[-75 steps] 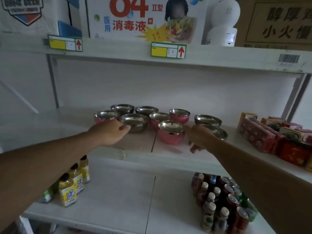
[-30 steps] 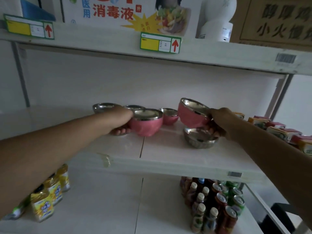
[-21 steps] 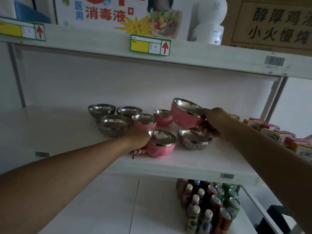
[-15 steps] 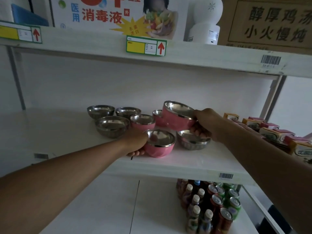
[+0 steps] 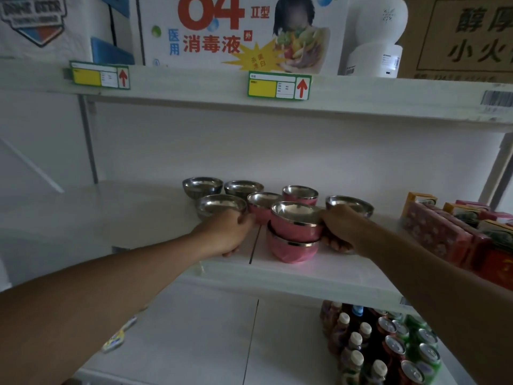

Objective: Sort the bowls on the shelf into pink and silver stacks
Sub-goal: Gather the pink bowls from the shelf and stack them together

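Note:
On the middle shelf (image 5: 319, 269), a pink bowl (image 5: 296, 224) sits nested in a second pink bowl (image 5: 291, 250). My right hand (image 5: 342, 229) grips the upper one at its right rim. My left hand (image 5: 225, 236) grips the near side of the front silver bowl (image 5: 220, 204), thumb at the rim. Behind stand two silver bowls (image 5: 202, 186) (image 5: 243, 188) and two single pink bowls (image 5: 262, 204) (image 5: 300, 194). Another silver bowl (image 5: 350, 204) stands right of the stack, partly hidden by my right hand.
Red and orange cartons (image 5: 444, 234) fill the shelf's right end. Bottles and cans (image 5: 388, 345) crowd the lower shelf at right, and a yellow bottle (image 5: 115, 339) shows under my left arm. The upper shelf edge (image 5: 279, 86) carries price tags.
My right hand lowered its pink bowl into the pink bowl that my left hand had set down. My left hand let go of that bowl and moved left to the front silver bowl.

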Action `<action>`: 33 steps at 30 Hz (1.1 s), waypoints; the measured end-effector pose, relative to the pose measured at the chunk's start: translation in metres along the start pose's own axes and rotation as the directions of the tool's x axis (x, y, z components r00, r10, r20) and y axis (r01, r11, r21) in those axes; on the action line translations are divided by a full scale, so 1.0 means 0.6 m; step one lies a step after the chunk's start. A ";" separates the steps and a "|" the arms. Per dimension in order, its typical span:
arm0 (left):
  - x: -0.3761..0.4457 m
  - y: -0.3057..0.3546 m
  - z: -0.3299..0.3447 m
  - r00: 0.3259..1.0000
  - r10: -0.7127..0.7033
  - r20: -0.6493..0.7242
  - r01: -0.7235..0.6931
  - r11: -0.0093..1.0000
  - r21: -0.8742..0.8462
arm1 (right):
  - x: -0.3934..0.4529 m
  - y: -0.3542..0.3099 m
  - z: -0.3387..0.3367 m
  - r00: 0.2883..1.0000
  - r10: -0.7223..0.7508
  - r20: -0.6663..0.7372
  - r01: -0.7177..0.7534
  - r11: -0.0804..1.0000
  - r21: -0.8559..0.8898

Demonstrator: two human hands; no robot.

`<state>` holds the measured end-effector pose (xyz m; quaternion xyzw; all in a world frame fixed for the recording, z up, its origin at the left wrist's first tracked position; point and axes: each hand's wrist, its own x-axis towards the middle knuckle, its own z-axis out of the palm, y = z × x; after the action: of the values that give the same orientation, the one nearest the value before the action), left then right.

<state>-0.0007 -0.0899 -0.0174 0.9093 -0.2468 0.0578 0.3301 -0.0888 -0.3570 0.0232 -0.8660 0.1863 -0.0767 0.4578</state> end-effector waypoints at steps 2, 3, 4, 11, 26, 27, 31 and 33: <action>-0.003 0.002 -0.004 1.000 0.023 -0.013 -0.022 0.998 0.054 | 0.001 0.001 0.008 1.000 -0.024 -0.015 0.023 0.999 -0.042; -0.006 0.003 -0.005 0.999 0.033 -0.017 -0.032 0.996 0.078 | 0.001 0.001 0.011 0.999 -0.034 -0.026 0.032 0.998 -0.063; -0.007 0.003 -0.006 0.999 0.040 -0.020 -0.038 0.995 0.097 | 0.000 0.002 0.014 0.998 -0.045 -0.031 0.042 0.996 -0.080; -0.017 0.006 -0.023 0.993 0.093 -0.068 -0.069 0.955 0.289 | -0.001 0.028 0.012 0.987 -0.151 -0.061 0.135 0.967 -0.218; -0.030 -0.015 -0.014 0.971 0.238 -0.015 -0.212 0.891 0.402 | -0.089 0.080 -0.023 0.867 -0.494 -0.067 0.331 0.672 -0.662; -0.036 -0.018 -0.008 0.975 0.222 -0.011 -0.199 0.892 0.405 | -0.095 0.086 -0.018 0.866 -0.497 -0.059 0.344 0.678 -0.650; -0.065 -0.024 0.005 0.986 0.164 -0.036 -0.134 0.897 0.422 | -0.111 0.112 -0.011 0.905 -0.423 -0.041 0.304 0.713 -0.632; -0.085 -0.018 0.000 0.990 0.138 -0.037 -0.109 0.899 0.425 | -0.117 0.118 -0.019 0.910 -0.414 -0.028 0.314 0.731 -0.606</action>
<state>-0.0397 -0.0621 -0.0372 0.9392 -0.2746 0.1605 0.1297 -0.1747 -0.3744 -0.0259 -0.9748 0.0633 -0.1730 0.1261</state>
